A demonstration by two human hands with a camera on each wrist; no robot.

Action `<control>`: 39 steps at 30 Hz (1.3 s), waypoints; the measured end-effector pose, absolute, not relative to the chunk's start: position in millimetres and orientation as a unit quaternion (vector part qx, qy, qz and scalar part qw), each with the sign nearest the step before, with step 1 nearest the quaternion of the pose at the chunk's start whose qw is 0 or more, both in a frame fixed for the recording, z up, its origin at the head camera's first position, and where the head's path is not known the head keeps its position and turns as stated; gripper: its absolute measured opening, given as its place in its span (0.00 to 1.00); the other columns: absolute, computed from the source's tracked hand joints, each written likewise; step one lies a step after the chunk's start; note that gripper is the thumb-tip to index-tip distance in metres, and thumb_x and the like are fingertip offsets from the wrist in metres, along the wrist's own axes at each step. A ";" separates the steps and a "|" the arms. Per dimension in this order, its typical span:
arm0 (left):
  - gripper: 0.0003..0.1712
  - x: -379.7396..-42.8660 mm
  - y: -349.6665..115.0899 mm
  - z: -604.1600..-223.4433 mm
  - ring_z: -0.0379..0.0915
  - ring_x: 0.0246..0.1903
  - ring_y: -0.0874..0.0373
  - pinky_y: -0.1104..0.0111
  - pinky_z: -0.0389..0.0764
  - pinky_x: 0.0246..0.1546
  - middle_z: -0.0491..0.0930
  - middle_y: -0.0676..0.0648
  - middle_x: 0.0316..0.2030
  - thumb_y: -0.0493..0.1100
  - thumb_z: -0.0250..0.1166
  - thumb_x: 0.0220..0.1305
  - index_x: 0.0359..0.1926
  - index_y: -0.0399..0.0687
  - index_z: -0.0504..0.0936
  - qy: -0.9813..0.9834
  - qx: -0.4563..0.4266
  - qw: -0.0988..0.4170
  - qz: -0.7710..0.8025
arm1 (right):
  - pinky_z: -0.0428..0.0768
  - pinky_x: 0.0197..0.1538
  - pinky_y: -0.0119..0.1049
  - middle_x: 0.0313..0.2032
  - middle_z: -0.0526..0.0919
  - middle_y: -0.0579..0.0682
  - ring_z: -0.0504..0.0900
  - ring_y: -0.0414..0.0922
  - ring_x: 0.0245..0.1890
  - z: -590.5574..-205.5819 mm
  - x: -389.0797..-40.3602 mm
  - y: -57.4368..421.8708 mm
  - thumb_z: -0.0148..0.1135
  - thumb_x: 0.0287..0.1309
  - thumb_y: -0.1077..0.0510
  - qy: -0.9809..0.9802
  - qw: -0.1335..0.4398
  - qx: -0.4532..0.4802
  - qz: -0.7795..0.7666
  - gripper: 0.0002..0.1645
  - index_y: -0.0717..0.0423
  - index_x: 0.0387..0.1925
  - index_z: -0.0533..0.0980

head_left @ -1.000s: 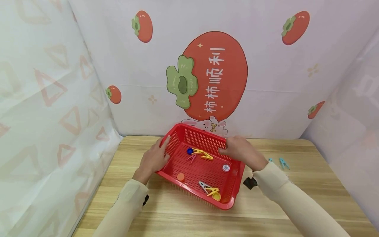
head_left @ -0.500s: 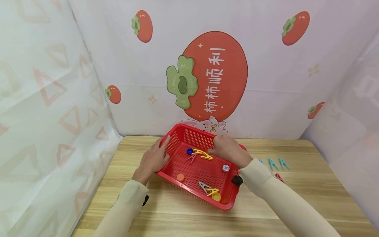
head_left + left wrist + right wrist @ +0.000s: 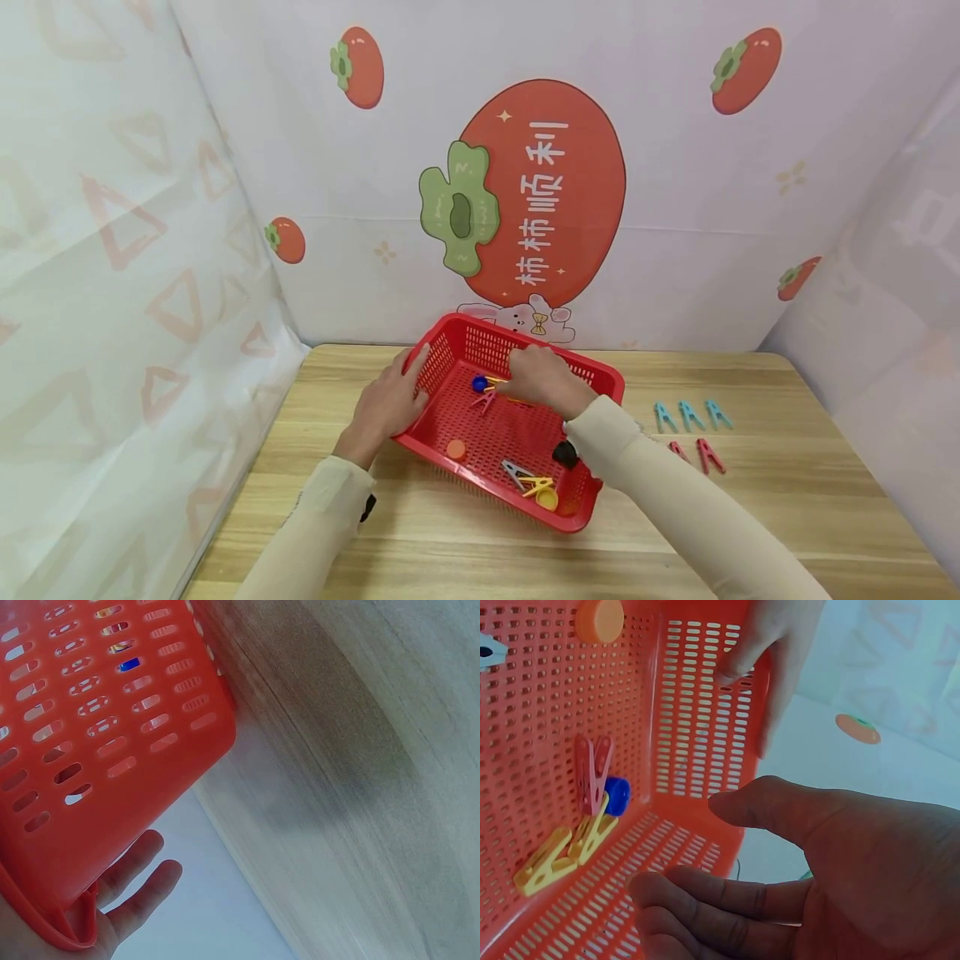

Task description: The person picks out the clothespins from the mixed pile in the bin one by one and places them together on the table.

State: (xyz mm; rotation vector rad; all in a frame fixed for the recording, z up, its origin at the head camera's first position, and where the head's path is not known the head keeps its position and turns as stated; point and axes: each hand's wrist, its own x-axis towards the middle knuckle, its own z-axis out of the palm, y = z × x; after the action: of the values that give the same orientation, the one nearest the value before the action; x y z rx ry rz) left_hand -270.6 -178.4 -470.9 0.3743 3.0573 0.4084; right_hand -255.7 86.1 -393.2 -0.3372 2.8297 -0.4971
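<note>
Over on the left, the left hand [image 3: 386, 408] grips the end wall of the red basket [image 3: 480, 433], thumb inside and fingers outside; the basket stands on the table [image 3: 810, 500]. That hold is best kept firm, so the basket doesn't slide. Inside lie an orange cap [image 3: 456, 450], then, bunched together, a blue cap [image 3: 480, 384], a pink clip [image 3: 486, 402] and a first yellow clip [image 3: 594, 834], with a second yellow clip [image 3: 546, 864] just beside. The right hand [image 3: 543, 379] hangs over these, thumb and fingers apart with nothing between them; it seems to be reaching in. I'd pinch the second yellow clip first, since it looks least tangled, and lift straight up. Farther right, three light-blue clips [image 3: 691, 415] line up behind two red clips [image 3: 708, 456], well outside the basket.
</note>
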 end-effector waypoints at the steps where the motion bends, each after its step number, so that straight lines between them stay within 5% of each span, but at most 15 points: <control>1: 0.49 -270.5 -178.5 -470.8 0.76 0.65 0.38 0.41 0.87 0.57 0.58 0.36 0.83 0.47 0.63 0.75 0.90 0.60 0.50 0.984 0.120 0.018 0.131 | 0.93 0.39 0.45 0.39 0.90 0.50 0.87 0.45 0.29 -394.5 -256.1 83.8 0.80 0.62 0.46 0.970 0.128 -0.113 -0.175 0.24 0.56 0.51 0.84; 15: 0.49 -271.1 -179.7 -470.2 0.76 0.64 0.39 0.41 0.88 0.55 0.59 0.36 0.83 0.48 0.64 0.75 0.89 0.60 0.50 0.984 0.119 0.016 0.129 | 0.79 0.32 0.34 0.31 0.83 0.49 0.80 0.45 0.31 -409.2 -263.9 58.8 0.77 0.66 0.45 0.969 0.138 -0.118 -0.168 0.18 0.55 0.42 0.84; 29: 0.49 -272.1 -179.9 -471.1 0.76 0.66 0.38 0.41 0.86 0.58 0.58 0.36 0.83 0.48 0.64 0.76 0.90 0.60 0.49 0.984 0.121 0.016 0.131 | 0.78 0.30 0.32 0.23 0.81 0.46 0.78 0.43 0.25 -425.8 -267.3 41.5 0.72 0.71 0.50 0.963 0.145 -0.148 -0.169 0.14 0.51 0.30 0.83; 39: 0.49 -270.4 -178.9 -469.7 0.76 0.66 0.37 0.41 0.87 0.58 0.59 0.35 0.83 0.48 0.65 0.76 0.89 0.60 0.50 0.984 0.125 0.018 0.129 | 0.84 0.35 0.35 0.29 0.83 0.49 0.81 0.45 0.28 -437.4 -267.9 34.5 0.71 0.72 0.52 0.961 0.165 -0.139 -0.173 0.09 0.54 0.44 0.84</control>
State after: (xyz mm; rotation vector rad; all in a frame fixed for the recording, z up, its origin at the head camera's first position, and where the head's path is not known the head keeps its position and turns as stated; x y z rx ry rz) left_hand -270.4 -178.9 -469.7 0.3886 3.0551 0.4015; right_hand -267.9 34.5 -437.4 -0.3961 2.7381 -0.4917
